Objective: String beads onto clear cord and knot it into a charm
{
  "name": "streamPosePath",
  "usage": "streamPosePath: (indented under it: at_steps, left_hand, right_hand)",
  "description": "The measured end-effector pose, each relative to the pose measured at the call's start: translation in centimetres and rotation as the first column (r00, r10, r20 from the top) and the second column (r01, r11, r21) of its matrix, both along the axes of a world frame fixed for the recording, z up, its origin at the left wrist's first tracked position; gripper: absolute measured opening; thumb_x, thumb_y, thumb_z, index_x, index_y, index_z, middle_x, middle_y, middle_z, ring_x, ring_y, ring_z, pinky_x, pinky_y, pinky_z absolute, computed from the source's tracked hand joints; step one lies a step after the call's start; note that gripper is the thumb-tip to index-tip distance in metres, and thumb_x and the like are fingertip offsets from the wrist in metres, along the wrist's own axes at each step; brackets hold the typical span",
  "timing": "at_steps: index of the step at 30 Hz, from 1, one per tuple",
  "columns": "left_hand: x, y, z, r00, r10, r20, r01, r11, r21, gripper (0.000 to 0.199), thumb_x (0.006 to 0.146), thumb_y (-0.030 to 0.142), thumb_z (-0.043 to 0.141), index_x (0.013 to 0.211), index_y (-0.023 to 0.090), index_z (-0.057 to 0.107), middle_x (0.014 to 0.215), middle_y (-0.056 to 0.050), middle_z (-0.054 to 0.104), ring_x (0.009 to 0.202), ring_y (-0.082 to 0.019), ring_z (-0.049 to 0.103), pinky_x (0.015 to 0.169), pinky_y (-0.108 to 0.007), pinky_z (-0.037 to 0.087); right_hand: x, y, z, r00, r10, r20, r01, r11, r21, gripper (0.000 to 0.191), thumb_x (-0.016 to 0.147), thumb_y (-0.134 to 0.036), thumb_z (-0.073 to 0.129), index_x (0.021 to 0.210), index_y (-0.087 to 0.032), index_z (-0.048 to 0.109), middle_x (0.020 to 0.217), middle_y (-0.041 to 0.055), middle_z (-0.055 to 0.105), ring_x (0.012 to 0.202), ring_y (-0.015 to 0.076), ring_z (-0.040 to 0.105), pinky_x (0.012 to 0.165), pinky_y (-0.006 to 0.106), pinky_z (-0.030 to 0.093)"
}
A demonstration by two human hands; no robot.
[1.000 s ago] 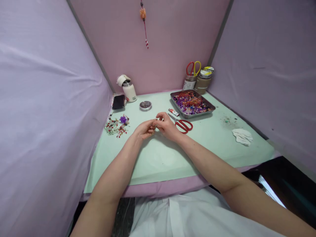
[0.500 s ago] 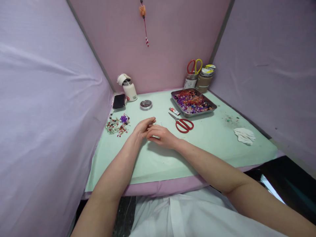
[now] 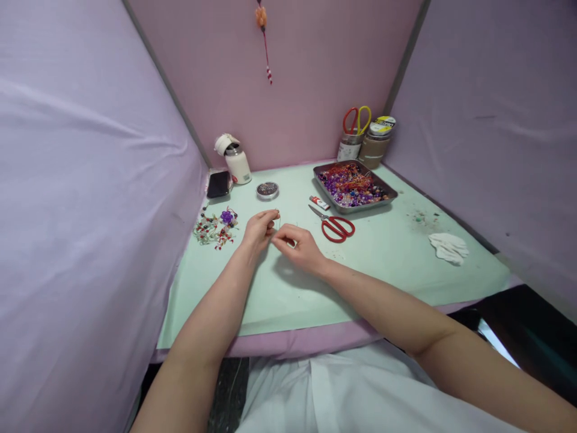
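My left hand (image 3: 260, 229) is pinched closed over the middle of the table, with a thin cord (image 3: 279, 219) showing at its fingertips. Just to the right, my right hand (image 3: 298, 245) is closed too, thumb and forefinger pressed together near the cord; what sits between them is too small to make out. A narrow gap separates the two hands. Red-handled scissors (image 3: 337, 228) lie right of my right hand, their blades pointing to the back left. Left of my left hand spreads a pile of beaded strings (image 3: 210, 231) with a purple bead flower (image 3: 228, 217).
A metal tray (image 3: 356, 210) of beads and cords stands at the back right, a small red-and-white tube (image 3: 320, 202) before it. Behind are two jars, one holding scissors (image 3: 356, 120). A round case (image 3: 267, 191), white bottle (image 3: 238, 165), phone (image 3: 219, 184) and white glove (image 3: 449, 248) lie around.
My right hand has drawn slightly right and away from my left hand, its fingers now pinched. The left fingertips have risen a little, and the cord shows more between the hands.
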State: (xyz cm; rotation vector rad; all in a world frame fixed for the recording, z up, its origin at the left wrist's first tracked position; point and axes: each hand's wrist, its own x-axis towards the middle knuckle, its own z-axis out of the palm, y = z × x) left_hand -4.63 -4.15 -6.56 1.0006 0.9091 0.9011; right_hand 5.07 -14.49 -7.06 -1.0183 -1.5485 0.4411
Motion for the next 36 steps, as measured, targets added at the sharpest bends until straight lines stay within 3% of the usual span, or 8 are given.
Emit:
streamPosePath:
  at_steps: [3, 6, 14, 31, 36]
  left_hand:
    - [0.2, -0.2, 0.0, 0.999, 0.026, -0.023, -0.023, 0.996, 0.086, 0.03, 0.055, 0.03, 0.079, 0.075, 0.014, 0.064, 0.072, 0.0, 0.06, 0.049, -0.003, 0.031, 0.043, -0.022, 0.016]
    - [0.4, -0.5, -0.1, 0.997, 0.039, -0.064, -0.03, 0.991, 0.127, 0.029, 0.055, 0.031, 0.078, 0.076, 0.015, 0.066, 0.068, 0.001, 0.06, 0.049, -0.004, 0.032, 0.044, -0.022, 0.018]
    - [0.6, -0.9, 0.0, 0.987, 0.07, -0.143, -0.042, 0.981, 0.189, 0.025, 0.058, 0.033, 0.075, 0.075, 0.016, 0.067, 0.06, 0.002, 0.057, 0.055, -0.008, 0.042, 0.05, -0.022, 0.027]
    - [0.6, -0.9, -0.1, 0.982, 0.082, -0.169, -0.043, 0.974, 0.221, 0.025, 0.06, 0.034, 0.074, 0.077, 0.016, 0.068, 0.069, -0.001, 0.063, 0.056, -0.008, 0.044, 0.051, -0.023, 0.03]
    - [0.7, -0.9, -0.3, 0.983, 0.062, -0.174, -0.02, 0.972, 0.235, 0.025, 0.061, 0.035, 0.074, 0.077, 0.017, 0.069, 0.067, 0.0, 0.062, 0.059, -0.009, 0.048, 0.054, -0.023, 0.033]
  right_hand:
    - [0.9, 0.8, -0.1, 0.973, -0.221, -0.068, 0.214, 0.972, -0.096, 0.019, 0.083, -0.022, 0.055, 0.064, -0.02, 0.054, 0.065, -0.0016, 0.054, 0.063, 0.0129, 0.05, 0.064, 0.027, 0.042]
    - [1.8, 1.4, -0.2, 0.96, -0.279, -0.035, 0.276, 0.957, -0.088, 0.019, 0.083, -0.023, 0.055, 0.065, -0.02, 0.054, 0.066, -0.0013, 0.054, 0.064, 0.0133, 0.05, 0.065, 0.028, 0.041]
    - [2.3, 1.9, -0.7, 0.961, -0.275, 0.029, 0.277, 0.957, -0.091, 0.017, 0.085, -0.025, 0.053, 0.069, -0.02, 0.056, 0.07, -0.0002, 0.057, 0.066, 0.0139, 0.051, 0.066, 0.028, 0.041]
    - [2.6, 2.1, -0.7, 0.96, -0.278, 0.018, 0.278, 0.952, -0.129, 0.017, 0.083, -0.025, 0.053, 0.066, -0.02, 0.055, 0.067, -0.0009, 0.057, 0.065, 0.0139, 0.051, 0.065, 0.028, 0.041]
    - [3.0, 2.4, -0.8, 0.962, -0.238, -0.136, 0.194, 0.942, -0.275, 0.017, 0.08, -0.033, 0.059, 0.071, -0.019, 0.062, 0.069, -0.0006, 0.062, 0.067, 0.0144, 0.054, 0.068, 0.028, 0.043]
